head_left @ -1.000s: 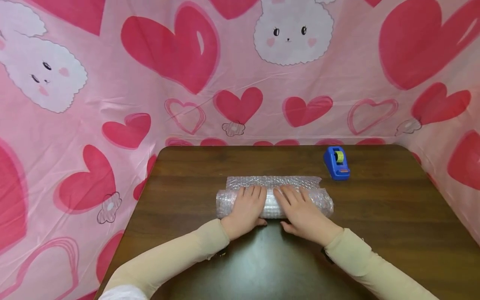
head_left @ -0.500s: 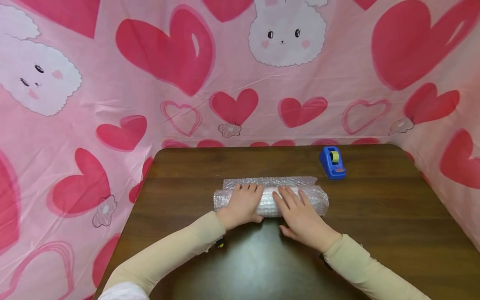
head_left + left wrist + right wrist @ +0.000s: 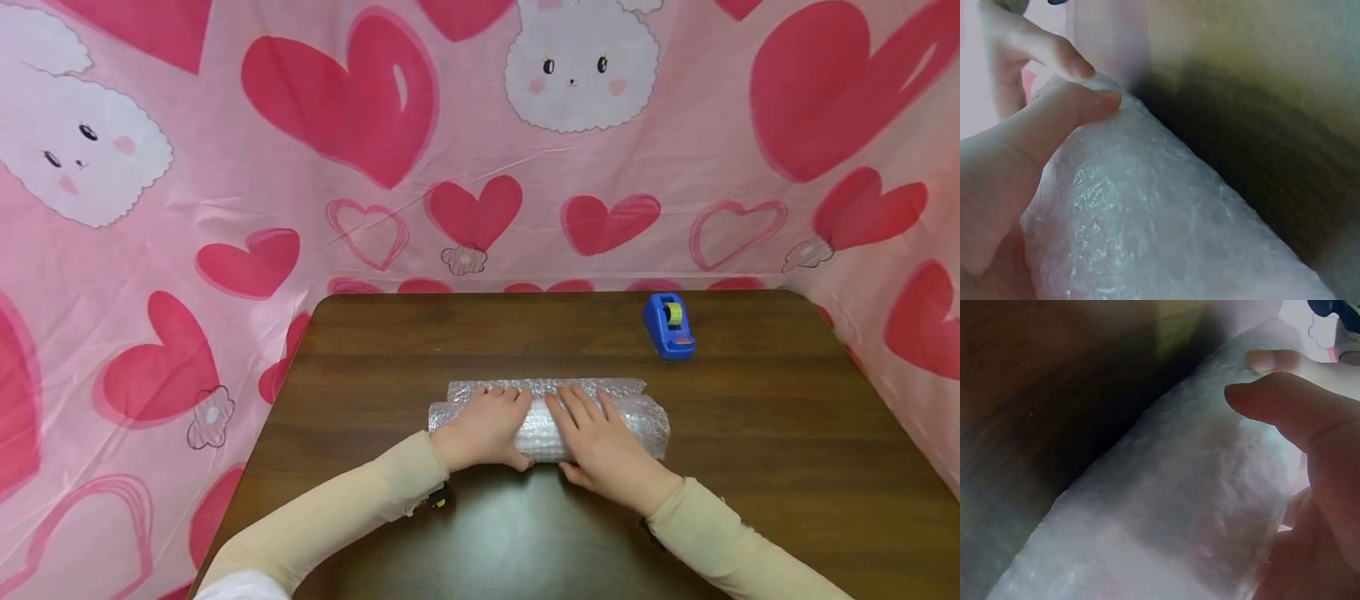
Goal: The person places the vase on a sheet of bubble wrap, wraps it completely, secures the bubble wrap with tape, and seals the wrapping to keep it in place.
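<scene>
A roll of clear bubble wrap point(image 3: 540, 433) lies crosswise on the brown table, its loose flap point(image 3: 551, 387) along the far side. My left hand point(image 3: 487, 425) grips the roll's left half, fingers curled over the top and thumb on the near side. On the right half, my right hand point(image 3: 603, 446) holds it with spread fingers over the top and the thumb low in front. Both wrist views show a thumb against the crinkled bubble wrap point(image 3: 1147, 206). Something whitish shows through the layers; its kind cannot be told.
A blue tape dispenser point(image 3: 669, 329) with a yellowish tape roll stands at the table's back right. The dark wooden table point(image 3: 375, 342) has its far edge against a pink cloth point(image 3: 465, 125) printed with hearts and rabbits, which also hangs at both sides.
The bubble wrap roll and both hands have come a little nearer to the front of the table. The tape dispenser has stayed in place; the head view has shifted slightly.
</scene>
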`<state>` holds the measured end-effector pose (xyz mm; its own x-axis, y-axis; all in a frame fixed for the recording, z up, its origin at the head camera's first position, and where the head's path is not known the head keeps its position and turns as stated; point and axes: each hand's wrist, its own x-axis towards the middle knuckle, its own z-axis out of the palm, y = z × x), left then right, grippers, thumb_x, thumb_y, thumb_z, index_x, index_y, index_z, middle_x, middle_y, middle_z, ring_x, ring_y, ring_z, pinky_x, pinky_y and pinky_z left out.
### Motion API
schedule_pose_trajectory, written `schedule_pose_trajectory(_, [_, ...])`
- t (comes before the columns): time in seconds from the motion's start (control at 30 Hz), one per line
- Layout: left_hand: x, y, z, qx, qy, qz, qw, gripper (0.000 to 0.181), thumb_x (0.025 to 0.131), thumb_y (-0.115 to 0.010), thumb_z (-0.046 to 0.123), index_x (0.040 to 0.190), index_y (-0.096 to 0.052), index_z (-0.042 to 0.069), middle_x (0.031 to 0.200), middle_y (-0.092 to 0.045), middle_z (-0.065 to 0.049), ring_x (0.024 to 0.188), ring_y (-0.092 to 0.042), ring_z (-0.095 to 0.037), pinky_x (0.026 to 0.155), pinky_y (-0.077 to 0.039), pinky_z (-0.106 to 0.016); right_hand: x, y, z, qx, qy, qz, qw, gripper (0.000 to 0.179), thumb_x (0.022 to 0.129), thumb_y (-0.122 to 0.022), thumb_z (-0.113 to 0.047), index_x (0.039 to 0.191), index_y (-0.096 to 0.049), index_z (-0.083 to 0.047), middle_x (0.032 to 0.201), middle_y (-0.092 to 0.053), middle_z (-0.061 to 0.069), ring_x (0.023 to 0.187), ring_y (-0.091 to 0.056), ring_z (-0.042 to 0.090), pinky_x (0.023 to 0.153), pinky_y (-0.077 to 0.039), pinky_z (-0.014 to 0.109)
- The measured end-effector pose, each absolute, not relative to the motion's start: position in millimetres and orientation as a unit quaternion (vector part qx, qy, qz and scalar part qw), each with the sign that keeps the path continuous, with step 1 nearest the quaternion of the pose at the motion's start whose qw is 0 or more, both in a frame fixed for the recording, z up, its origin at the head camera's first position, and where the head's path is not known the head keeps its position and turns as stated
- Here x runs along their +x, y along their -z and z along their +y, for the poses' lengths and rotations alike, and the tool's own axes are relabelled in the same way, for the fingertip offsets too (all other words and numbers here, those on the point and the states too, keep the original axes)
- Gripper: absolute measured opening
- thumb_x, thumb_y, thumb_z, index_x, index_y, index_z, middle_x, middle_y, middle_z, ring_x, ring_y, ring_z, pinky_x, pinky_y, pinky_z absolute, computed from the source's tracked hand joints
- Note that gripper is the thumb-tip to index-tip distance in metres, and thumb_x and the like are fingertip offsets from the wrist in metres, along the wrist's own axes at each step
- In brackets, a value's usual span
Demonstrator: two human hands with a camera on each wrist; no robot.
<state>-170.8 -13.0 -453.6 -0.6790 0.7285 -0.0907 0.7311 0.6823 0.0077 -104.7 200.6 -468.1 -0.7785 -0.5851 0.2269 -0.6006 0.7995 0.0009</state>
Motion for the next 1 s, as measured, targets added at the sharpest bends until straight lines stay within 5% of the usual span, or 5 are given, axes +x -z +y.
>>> schedule_pose_trajectory(0.4, [-170, 454, -14, 0.378, -0.014, 0.924, 0.055, 0.112, 0.069, -0.087, 0.069, 0.149, -0.048, 0.001, 0.136, -0.063, -0.015, 0.12, -0.063, -0.031, 0.097, -0.053, -0.049, -114, 472, 198, 0.312, -0.015, -0.945, 0.099, 0.1, 0.072, -0.095, -0.043, 0.146, -0.048, 0.005, 0.139, -0.057, 0.026, 0.128, -0.056, 0.044, 0.103, -0.045, 0.066])
schedule_pose_trajectory(0.67, [-160, 456, -16, 0.366, 0.001, 0.928, -0.075, 0.092, 0.067, -0.087, 0.07, 0.128, -0.057, 0.008, 0.11, -0.059, -0.011, 0.099, -0.059, -0.027, 0.08, -0.052, -0.043, -133, 464, 200, 0.316, -0.038, -0.946, 0.065, 0.093, 0.071, -0.092, -0.039, 0.142, -0.052, 0.006, 0.134, -0.062, 0.022, 0.121, -0.06, 0.04, 0.1, -0.049, 0.062])
schedule_pose_trajectory(0.87, [-153, 459, -18, 0.379, 0.04, 0.914, -0.137, 0.081, 0.078, -0.08, 0.062, 0.131, -0.059, 0.003, 0.113, -0.064, -0.013, 0.104, -0.063, -0.028, 0.086, -0.052, -0.043, -149, 460, 203, 0.313, -0.069, -0.947, 0.016, 0.096, 0.069, -0.091, -0.04, 0.144, -0.051, 0.006, 0.134, -0.063, 0.021, 0.12, -0.061, 0.039, 0.101, -0.047, 0.061])
schedule_pose_trajectory(1.0, [-155, 461, -20, 0.393, 0.057, 0.909, -0.128, 0.092, 0.077, -0.081, 0.062, 0.138, -0.055, -0.002, 0.123, -0.064, -0.015, 0.113, -0.062, -0.029, 0.093, -0.052, -0.045, -158, 458, 208, 0.316, -0.084, -0.945, -0.004, 0.097, 0.071, -0.09, -0.04, 0.146, -0.05, 0.005, 0.138, -0.063, 0.02, 0.123, -0.06, 0.038, 0.104, -0.044, 0.062])
